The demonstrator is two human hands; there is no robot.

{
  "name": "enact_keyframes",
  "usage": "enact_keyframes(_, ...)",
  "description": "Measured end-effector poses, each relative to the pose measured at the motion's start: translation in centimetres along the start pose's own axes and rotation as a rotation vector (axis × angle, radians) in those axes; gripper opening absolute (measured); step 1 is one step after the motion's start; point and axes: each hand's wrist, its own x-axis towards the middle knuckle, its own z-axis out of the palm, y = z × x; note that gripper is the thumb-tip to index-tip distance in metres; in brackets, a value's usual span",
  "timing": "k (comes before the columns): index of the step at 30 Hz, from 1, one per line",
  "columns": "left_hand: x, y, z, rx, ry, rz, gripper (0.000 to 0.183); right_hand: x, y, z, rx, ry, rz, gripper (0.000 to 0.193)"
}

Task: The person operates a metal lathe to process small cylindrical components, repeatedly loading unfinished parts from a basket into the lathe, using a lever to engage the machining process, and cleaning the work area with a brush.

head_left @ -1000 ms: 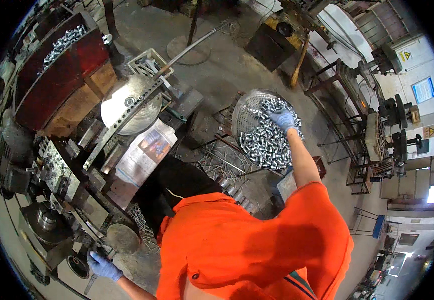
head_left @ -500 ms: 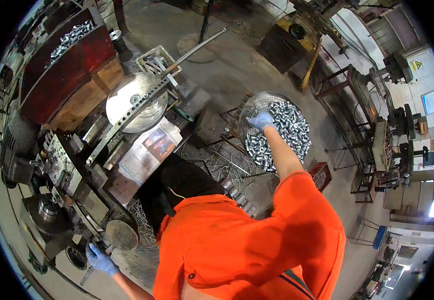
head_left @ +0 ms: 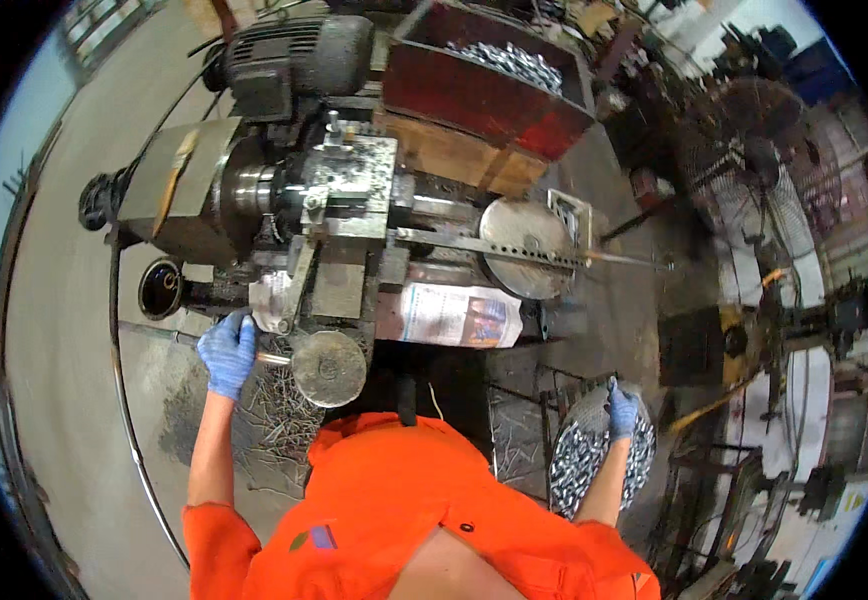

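Observation:
My left hand (head_left: 227, 352), in a blue glove, is closed round a metal lever (head_left: 274, 358) at the front of a greasy lathe-like machine (head_left: 349, 190). A round metal disc (head_left: 329, 368) sits just right of it. My right hand (head_left: 622, 412), also gloved in blue, is above a round perforated metal pan (head_left: 651, 408) at the right. Its fingers are drawn together; anything between them is too small to make out. Many short shiny metal pieces (head_left: 579, 462) fill the pan.
Behind the machine stand a motor (head_left: 299, 55) and a red bin (head_left: 484, 90) of metal pieces. A long perforated bar (head_left: 514, 247) crosses a large disc (head_left: 529, 225). A printed paper sheet (head_left: 444, 315) lies in front. Thin metal scrap (head_left: 279, 420) covers the floor below. A brush (head_left: 176, 180) rests on the left housing.
My view has swung left toward the machine. My right hand has shifted from amid the metal pieces to the pan's far edge, its fingers now together. My left hand remains at the lever.

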Motion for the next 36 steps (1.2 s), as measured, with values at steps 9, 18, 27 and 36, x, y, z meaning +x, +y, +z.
enact_keyframes(9,2.5,-1.9,-5.6,0.008,0.14,0.218,0.021,-15.6,-33.3,15.3,-0.076,-0.437,-1.137,0.032)
enact_keyframes(18,-3.9,-12.1,-18.9,0.329,0.386,-0.132,0.021,-27.7,-48.1,33.3,-0.855,-0.635,-1.731,0.059)
enact_keyframes(27,-12.5,-17.6,-18.1,0.332,0.242,-0.479,0.026,-28.1,-49.1,39.3,-0.737,-0.756,-1.498,0.058)
enact_keyframes(36,-12.9,-14.9,-17.7,0.272,0.208,-0.486,0.03,-27.6,-50.8,40.5,-0.387,-0.93,-1.063,0.057)
